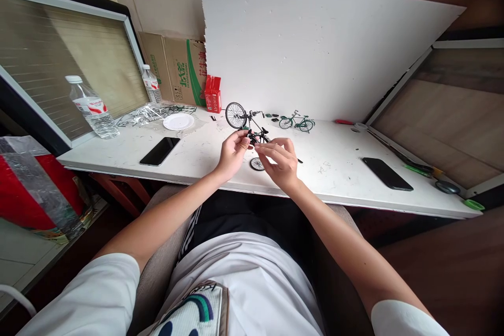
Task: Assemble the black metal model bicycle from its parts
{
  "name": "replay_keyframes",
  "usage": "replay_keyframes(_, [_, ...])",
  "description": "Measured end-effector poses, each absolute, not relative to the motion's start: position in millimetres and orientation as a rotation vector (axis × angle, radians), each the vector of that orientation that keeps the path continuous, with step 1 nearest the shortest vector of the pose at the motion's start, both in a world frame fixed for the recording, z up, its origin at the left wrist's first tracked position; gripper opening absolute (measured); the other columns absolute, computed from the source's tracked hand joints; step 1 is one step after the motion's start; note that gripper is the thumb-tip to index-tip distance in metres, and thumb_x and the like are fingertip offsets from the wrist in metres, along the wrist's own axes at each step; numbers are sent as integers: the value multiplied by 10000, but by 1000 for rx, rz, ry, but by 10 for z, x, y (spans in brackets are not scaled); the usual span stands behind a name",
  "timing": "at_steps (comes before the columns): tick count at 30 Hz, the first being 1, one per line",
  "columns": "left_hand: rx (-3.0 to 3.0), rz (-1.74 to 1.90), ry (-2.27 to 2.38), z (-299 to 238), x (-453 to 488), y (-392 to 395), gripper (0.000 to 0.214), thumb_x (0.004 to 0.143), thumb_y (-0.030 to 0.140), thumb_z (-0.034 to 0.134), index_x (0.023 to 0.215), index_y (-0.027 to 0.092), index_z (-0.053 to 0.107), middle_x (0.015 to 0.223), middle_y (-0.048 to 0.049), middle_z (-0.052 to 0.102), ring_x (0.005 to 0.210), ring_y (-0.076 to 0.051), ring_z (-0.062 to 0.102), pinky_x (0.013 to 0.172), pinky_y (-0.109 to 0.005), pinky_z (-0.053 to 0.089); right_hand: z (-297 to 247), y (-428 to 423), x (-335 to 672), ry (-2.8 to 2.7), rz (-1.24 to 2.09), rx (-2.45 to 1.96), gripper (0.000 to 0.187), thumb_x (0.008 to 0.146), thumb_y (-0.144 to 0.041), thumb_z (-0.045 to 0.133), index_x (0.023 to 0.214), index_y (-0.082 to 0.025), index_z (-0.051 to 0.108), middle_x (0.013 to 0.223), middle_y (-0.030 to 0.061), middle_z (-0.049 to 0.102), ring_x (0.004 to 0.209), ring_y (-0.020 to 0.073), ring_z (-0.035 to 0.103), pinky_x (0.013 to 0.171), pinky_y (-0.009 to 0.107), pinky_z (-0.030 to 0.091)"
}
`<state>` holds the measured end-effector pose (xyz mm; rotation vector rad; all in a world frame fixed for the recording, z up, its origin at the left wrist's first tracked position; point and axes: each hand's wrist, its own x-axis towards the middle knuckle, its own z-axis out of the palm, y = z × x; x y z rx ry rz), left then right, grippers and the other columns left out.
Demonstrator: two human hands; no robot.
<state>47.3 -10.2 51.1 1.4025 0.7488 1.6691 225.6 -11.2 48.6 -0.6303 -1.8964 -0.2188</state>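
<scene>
Black miniature bicycle with a thin-spoked wheel (pixel 254 124) is held up over the near-middle part of the white tabletop (pixel 334 173), spoked wheel toward the back, other end between the two hands. Left hand (pixel 232 153): thumb and fingers pinched on that near end. Right hand (pixel 282 160): fingertips drawn together at the same end, narrow; can't tell if they grip the bike or some small part. Second black spoked wheel (pixel 257 164) sits just below the hands, partly behind the right fingers; can't tell if it's attached.

Dark green miniature bicycle (pixel 297 123) stands behind and right of the hands, small dark pieces (pixel 272 116) just beside it. Upright white panel (pixel 326 42) behind. Black smartphone on the left (pixel 160 151), another black smartphone on the right (pixel 388 174), both flat. Round white plate (pixel 178 122) back left, near a small red carton (pixel 213 94) and a clear plastic water bottle with white cap (pixel 94 111).
</scene>
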Motion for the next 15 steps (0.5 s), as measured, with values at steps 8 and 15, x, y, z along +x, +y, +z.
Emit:
replay_keyframes(8, [1430, 1697, 680, 455, 446, -41, 558, 899, 647, 737, 1175, 164, 695, 1148, -141, 752, 1026, -241, 715, 922, -378, 581, 519, -125, 2237, -1849, -419, -649, 79, 979, -251, 734, 1031, -297, 774, 1111, 77, 757, 1083, 270, 641, 914, 465, 540])
replay_keyframes(15, [1405, 1698, 687, 456, 451, -31, 541, 901, 620, 751, 1184, 161, 707, 1178, -145, 761, 1040, -240, 717, 937, -373, 576, 497, -98, 2266, -1905, -442, -681, 92, 978, -268, 739, 1065, -289, 759, 1176, 93, 717, 1149, 289, 609, 961, 478, 521])
